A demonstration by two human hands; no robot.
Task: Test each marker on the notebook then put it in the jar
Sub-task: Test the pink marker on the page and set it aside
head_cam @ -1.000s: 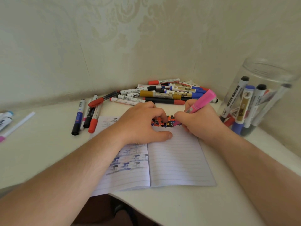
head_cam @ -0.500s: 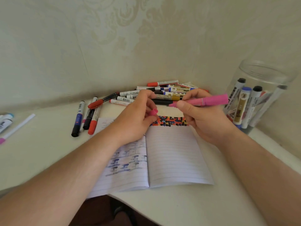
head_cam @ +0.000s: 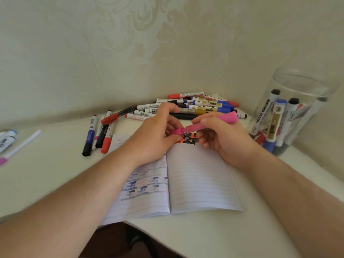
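My right hand [head_cam: 223, 136] grips a pink marker [head_cam: 221, 120] held level above the open lined notebook [head_cam: 199, 181]. My left hand [head_cam: 158, 133] pinches the marker's pink cap [head_cam: 176, 131], which meets the marker's tip end. A patch of coloured test dots [head_cam: 189, 138] shows at the top of the right page, partly hidden by both hands. The clear jar [head_cam: 297, 86] stands at the right with several markers upright inside.
A pile of markers [head_cam: 202, 106] lies in the wall corner behind my hands. Several more markers [head_cam: 98, 133] lie left of the notebook, and a few [head_cam: 11, 144] at the far left edge. The table's front edge runs just below the notebook.
The marker's tip left the page and the marker swung level. My left hand lifted off the notebook and brought the cap onto the tip end.
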